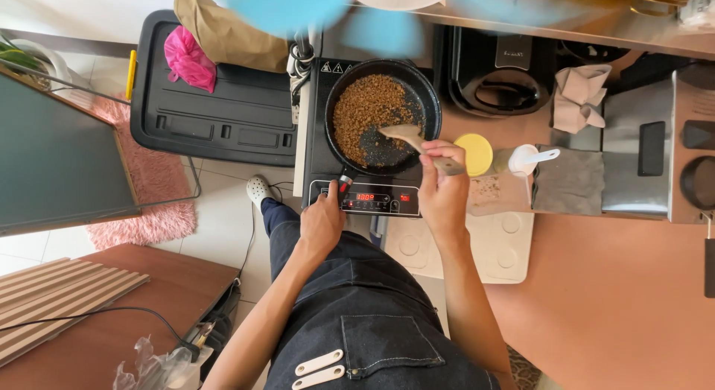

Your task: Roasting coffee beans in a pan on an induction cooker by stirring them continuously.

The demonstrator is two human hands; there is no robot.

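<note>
My right hand [442,190] is closed around the handle of a wooden spatula [417,140], just right of the frame's centre, and the blade runs up and left from my fist into the black frying pan [428,99], its tip resting on the bare lower part of the pan beside the brown crumbled food [369,107] that fills the upper left of it. My left hand [322,222] sits lower and to the left, fingers curled with the forefinger out, touching the left end of the control strip on the black induction cooker [316,137], close to its red lit display [365,197]. Two small triangular warning marks [332,67] sit at the cooker's upper left corner. Just right of my right hand lies a round yellow lid [477,153]. At the upper left of the frame, a pink bag [188,58] and a brown paper bag [223,32] rest on a black plastic case [216,114].
</note>
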